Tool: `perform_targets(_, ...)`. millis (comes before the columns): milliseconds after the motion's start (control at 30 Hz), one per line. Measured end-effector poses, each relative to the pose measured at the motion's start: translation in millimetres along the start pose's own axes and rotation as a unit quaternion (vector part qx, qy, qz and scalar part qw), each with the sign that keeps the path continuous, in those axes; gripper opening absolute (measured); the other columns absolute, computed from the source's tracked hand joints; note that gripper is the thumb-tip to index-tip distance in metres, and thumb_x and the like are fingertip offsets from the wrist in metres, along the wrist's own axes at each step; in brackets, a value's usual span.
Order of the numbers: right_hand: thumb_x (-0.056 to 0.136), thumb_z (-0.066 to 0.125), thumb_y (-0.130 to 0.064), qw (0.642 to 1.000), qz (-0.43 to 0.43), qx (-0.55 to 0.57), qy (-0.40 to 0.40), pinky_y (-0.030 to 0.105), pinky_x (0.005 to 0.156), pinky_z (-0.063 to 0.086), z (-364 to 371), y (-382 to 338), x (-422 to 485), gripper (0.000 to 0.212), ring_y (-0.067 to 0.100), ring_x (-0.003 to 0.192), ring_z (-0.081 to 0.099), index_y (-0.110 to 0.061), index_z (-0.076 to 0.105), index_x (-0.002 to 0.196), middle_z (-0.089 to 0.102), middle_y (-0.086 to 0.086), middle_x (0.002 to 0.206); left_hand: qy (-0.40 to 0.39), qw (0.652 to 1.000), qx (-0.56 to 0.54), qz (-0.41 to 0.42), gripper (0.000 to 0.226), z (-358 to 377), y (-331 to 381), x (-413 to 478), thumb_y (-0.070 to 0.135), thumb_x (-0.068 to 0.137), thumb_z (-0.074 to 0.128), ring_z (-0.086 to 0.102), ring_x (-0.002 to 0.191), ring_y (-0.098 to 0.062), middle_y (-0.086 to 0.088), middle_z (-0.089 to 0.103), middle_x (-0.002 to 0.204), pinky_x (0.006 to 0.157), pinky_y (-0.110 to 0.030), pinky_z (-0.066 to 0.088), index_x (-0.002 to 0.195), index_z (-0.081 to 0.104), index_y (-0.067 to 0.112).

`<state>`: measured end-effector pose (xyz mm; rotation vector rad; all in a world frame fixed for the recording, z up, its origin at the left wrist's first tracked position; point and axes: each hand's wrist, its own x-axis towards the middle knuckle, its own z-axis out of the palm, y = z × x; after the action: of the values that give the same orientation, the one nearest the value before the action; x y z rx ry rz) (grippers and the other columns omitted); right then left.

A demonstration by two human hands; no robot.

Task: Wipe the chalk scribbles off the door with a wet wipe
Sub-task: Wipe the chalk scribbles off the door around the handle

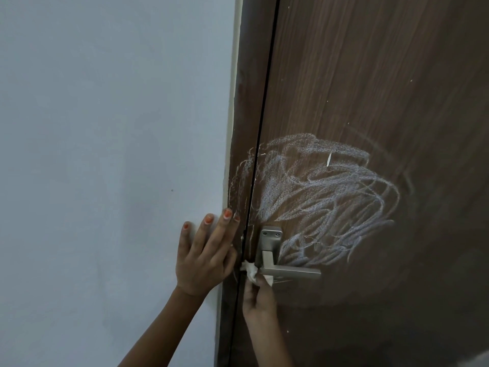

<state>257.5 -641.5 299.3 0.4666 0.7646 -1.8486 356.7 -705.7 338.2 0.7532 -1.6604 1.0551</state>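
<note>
White chalk scribbles (325, 202) cover the dark brown wooden door (370, 75) above and to the right of the metal lever handle (285, 270). Some chalk also crosses onto the door frame (239, 181). My right hand (258, 298) is shut on a crumpled white wet wipe (251, 271), pressed against the door's edge just left of the handle's base. My left hand (205, 258) lies flat with fingers spread, spanning the wall and the door frame, holding nothing.
A pale blue-grey wall (105, 154) fills the left half. A dark gap (260, 128) runs between frame and door. A faint wiped smear (330, 298) shows below the handle.
</note>
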Motion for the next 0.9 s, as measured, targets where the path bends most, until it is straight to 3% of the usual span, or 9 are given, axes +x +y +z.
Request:
perform_targets(133,0.094,0.042,0.003,0.993,0.082,0.083,-0.014,0.019,0.039,0.052,10.0,2.5,-6.2,0.013,0.02,0.072,0.056,0.003,0.055,0.091,0.056,0.015,0.084,0.003,1.0,0.0,0.002,0.047,0.0,-0.3,0.7,0.027,0.093,0.036,0.009,0.144,-0.025,-0.006,0.012,0.156,0.116,-0.046,0.008,0.137,0.043,0.015)
perform_targets(200,0.096,0.037,0.0,0.981,0.125,0.145,-0.036,0.017,0.056,0.054,11.5,-1.1,-8.1,0.02,0.021,0.075,0.055,0.005,0.056,0.096,0.058,0.019,0.082,0.005,1.0,-0.002,0.004,0.051,0.0,0.1,0.3,0.028,0.092,0.036,0.009,0.144,-0.025,-0.006,0.012,0.156,0.116,-0.046,0.007,0.141,0.038,0.014)
perform_targets(300,0.097,0.032,-0.001,0.959,0.174,0.217,-0.061,0.015,0.084,0.048,10.9,-7.7,-7.4,0.027,0.024,0.075,0.054,0.012,0.054,0.089,0.063,0.027,0.062,0.007,1.0,-0.003,0.006,0.054,-0.1,-0.3,0.2,0.028,0.092,0.037,0.009,0.144,-0.025,-0.006,0.012,0.156,0.116,-0.046,0.007,0.144,0.032,0.015)
perform_targets(333,0.094,0.032,0.002,0.956,0.176,0.225,-0.064,0.017,0.078,0.052,9.9,-9.1,-7.6,0.025,0.025,0.075,0.054,0.013,0.053,0.087,0.062,0.029,0.059,0.007,1.0,-0.004,0.006,0.055,-0.2,-0.3,0.2,0.028,0.092,0.038,0.009,0.144,-0.025,-0.006,0.012,0.156,0.116,-0.046,0.007,0.145,0.031,0.015)
perform_targets(433,0.082,0.038,0.011,0.963,0.175,0.2,-0.049,0.027,0.042,0.053,6.9,-12.7,-6.6,0.017,0.025,0.074,0.055,0.011,0.053,0.088,0.062,0.027,0.068,0.007,1.0,-0.007,0.006,0.057,-0.5,0.0,0.2,0.027,0.091,0.039,0.009,0.144,-0.025,-0.006,0.012,0.156,0.116,-0.047,0.007,0.145,0.031,0.015)
perform_targets(500,0.091,0.04,0.007,0.982,0.14,0.127,0.001,0.024,0.035,0.051,3.8,-13.1,-2.1,0.014,0.022,0.07,0.056,0.005,0.054,0.086,0.057,0.02,0.079,0.005,1.0,-0.006,0.009,0.058,-0.7,0.0,0.4,0.027,0.09,0.039,0.009,0.144,-0.025,-0.006,0.012,0.156,0.116,-0.047,0.007,0.145,0.03,0.015)
perform_targets(633,0.087,0.05,0.007,0.999,0.006,-0.018,0.042,0.013,0.035,0.046,-0.4,-10.5,2.3,0.013,0.016,0.064,0.059,-0.003,0.054,0.082,0.056,0.01,0.08,0.01,1.0,-0.008,0.005,0.057,-0.6,0.9,-0.5,0.026,0.091,0.038,0.01,0.144,-0.025,-0.006,0.012,0.156,0.116,-0.046,0.008,0.146,0.029,0.015)
perform_targets(800,0.084,0.055,0.009,0.984,-0.162,-0.065,0.042,0.016,0.055,0.051,-4.2,-16.3,13.0,0.022,0.011,0.076,0.059,-0.013,0.058,0.084,0.061,0.002,0.085,0.008,1.0,-0.007,0.008,0.056,0.1,-0.2,-0.3,0.026,0.091,0.039,0.01,0.144,-0.025,-0.007,0.013,0.156,0.116,-0.047,0.008,0.146,0.03,0.015)
perform_targets(900,0.083,0.058,0.01,0.946,-0.287,-0.147,0.02,0.02,0.065,0.05,-7.2,-5.0,17.4,0.025,0.012,0.08,0.06,-0.011,0.061,0.095,0.062,0.002,0.088,0.008,1.0,-0.007,0.006,0.057,0.5,0.0,-0.7,0.027,0.091,0.039,0.009,0.144,-0.026,-0.007,0.012,0.156,0.116,-0.047,0.007,0.146,0.029,0.015)
